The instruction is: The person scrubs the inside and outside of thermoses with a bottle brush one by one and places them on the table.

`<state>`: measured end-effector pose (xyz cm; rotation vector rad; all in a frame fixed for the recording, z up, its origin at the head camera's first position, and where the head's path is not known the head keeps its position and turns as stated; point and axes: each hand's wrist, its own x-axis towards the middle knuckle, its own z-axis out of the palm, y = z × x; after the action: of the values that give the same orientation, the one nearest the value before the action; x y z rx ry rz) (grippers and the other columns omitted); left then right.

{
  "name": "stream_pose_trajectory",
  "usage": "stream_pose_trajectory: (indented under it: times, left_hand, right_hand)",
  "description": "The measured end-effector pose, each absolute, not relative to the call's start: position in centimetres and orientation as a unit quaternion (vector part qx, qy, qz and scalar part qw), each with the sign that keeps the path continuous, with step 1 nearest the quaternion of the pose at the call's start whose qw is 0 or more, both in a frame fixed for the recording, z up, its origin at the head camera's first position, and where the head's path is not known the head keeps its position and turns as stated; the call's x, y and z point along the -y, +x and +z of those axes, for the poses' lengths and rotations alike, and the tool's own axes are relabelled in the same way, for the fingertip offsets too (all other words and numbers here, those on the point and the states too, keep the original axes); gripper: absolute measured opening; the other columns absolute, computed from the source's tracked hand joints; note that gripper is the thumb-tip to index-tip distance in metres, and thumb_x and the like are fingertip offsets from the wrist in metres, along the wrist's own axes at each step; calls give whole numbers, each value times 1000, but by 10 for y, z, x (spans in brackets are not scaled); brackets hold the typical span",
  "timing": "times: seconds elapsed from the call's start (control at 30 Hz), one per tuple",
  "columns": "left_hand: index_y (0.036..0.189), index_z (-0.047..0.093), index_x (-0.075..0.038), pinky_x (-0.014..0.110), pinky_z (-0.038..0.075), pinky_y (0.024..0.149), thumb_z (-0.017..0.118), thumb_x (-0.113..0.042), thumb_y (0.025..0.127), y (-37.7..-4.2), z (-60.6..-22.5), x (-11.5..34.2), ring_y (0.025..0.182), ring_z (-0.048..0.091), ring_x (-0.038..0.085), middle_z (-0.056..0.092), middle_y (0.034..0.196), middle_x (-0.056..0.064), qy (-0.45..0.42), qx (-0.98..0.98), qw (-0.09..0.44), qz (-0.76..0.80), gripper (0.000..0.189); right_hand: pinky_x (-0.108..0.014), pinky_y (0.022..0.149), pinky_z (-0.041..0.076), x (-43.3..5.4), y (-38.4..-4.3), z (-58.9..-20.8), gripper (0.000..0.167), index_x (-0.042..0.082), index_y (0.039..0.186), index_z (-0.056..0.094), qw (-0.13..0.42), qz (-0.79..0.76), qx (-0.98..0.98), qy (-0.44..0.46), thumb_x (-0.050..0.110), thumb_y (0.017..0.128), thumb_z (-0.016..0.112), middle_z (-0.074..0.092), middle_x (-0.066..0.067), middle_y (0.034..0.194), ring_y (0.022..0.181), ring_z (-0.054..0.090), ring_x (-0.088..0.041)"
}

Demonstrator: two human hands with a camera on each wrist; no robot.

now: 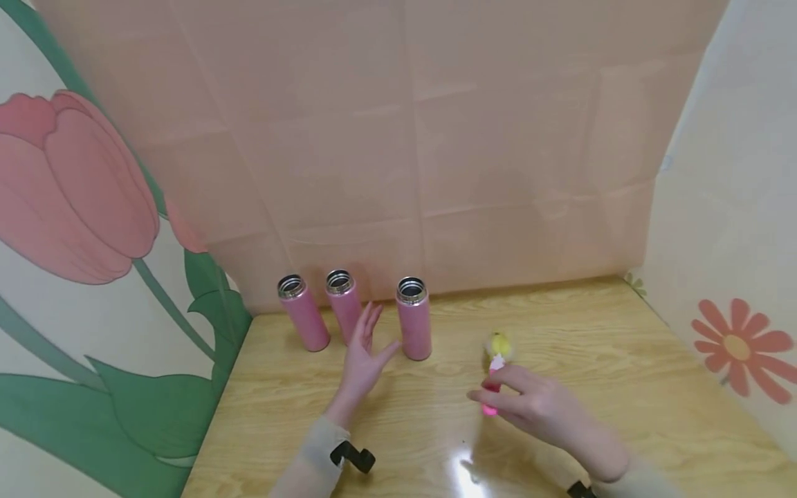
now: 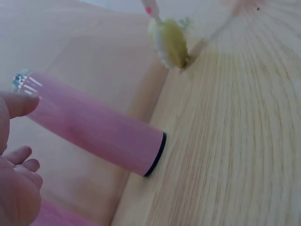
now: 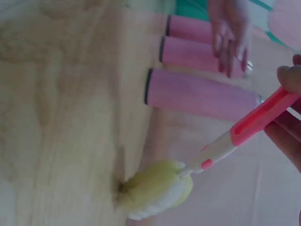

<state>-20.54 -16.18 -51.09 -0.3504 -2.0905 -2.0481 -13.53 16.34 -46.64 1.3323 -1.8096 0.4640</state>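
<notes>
My right hand (image 1: pixel 538 408) pinches the pink handle of a bottle brush (image 3: pixel 256 120). The brush's yellow and white sponge head (image 3: pixel 157 188) points down, at or just above the tabletop. My left hand (image 1: pixel 364 360) is spread, with the thumb near a pink bottle (image 1: pixel 414 325) and its fingers overlapping the middle bottle (image 1: pixel 342 297) in the head view. In the left wrist view the thumb appears beside the neck of the near bottle (image 2: pixel 99 122); whether it touches cannot be told. A third pink bottle (image 1: pixel 305 318) stands at the left. All three are upright and lidless.
The wooden table (image 1: pixel 560 318) meets a wall covered with a pinkish sheet (image 1: pixel 498 138) behind the bottles. A wall with a painted tulip (image 1: pixel 75 187) borders the left side, and one with a painted flower (image 1: pixel 737 346) the right.
</notes>
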Motion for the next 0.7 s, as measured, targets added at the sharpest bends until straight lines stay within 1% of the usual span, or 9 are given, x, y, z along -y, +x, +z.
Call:
stream_pose_trajectory:
  times: [0.03,0.1,0.2,0.27,0.33,0.43,0.53,0.63,0.7]
  left_hand:
    - [170,28,-16,47,17,130,80,0,94,-204,-511,165,159,30,26,40,169,8,-120,713,97,-684,94]
    - [170,28,-19,46,20,130,80,-2,95,-200,-510,170,158,32,23,40,169,2,-122,726,95,-670,93]
    - [169,32,-17,44,25,128,77,-4,98,-195,-510,178,157,35,23,42,169,0,-136,739,96,-653,85]
    - [167,36,-14,42,27,127,75,-4,99,-192,-511,182,156,37,23,44,167,1,-145,741,95,-649,79]
    - [165,38,-11,40,29,127,74,-5,101,-189,-512,186,155,39,24,45,166,3,-153,737,92,-651,74]
    - [165,39,-9,38,32,125,73,-7,102,-188,-514,191,153,42,26,47,165,8,-159,733,88,-656,71]
    - [164,37,-3,45,33,125,71,-5,103,-187,-515,195,152,43,34,47,164,17,-167,727,86,-661,71]
    - [164,37,0,49,34,124,70,-2,103,-185,-514,199,149,46,40,48,162,19,-170,727,86,-660,69]
    - [164,37,-1,50,35,123,69,0,103,-184,-514,203,147,47,40,50,162,16,-171,732,84,-654,69]
  right_hand:
    - [-28,70,63,-161,-135,-471,34,20,112,84,395,164,726,538,27,116,51,74,-2,99,85,72,-18]
    - [-27,71,62,-156,-136,-481,27,24,111,82,359,133,742,550,25,113,56,73,2,99,88,70,-15]
    - [-25,75,60,-148,-138,-493,10,27,105,81,287,95,768,565,24,97,75,71,6,101,93,68,-12]
    - [-22,75,58,-142,-139,-501,18,28,99,79,246,73,778,573,24,83,86,70,9,101,93,66,-10]
    - [-18,73,56,-136,-138,-508,24,30,93,77,214,56,785,578,27,76,93,68,12,99,92,64,-7]
    - [-14,70,52,-129,-138,-520,25,32,89,73,185,48,791,581,32,76,95,66,16,95,88,62,-3]
    - [-14,68,50,-125,-139,-528,22,32,88,72,159,63,798,578,36,81,93,63,18,91,84,60,-1]
    - [-15,68,49,-123,-141,-531,20,32,89,73,139,69,804,575,41,84,90,62,19,89,83,59,0]
    - [-14,68,48,-123,-142,-531,19,32,90,74,132,65,805,574,41,84,90,62,19,89,83,58,0]
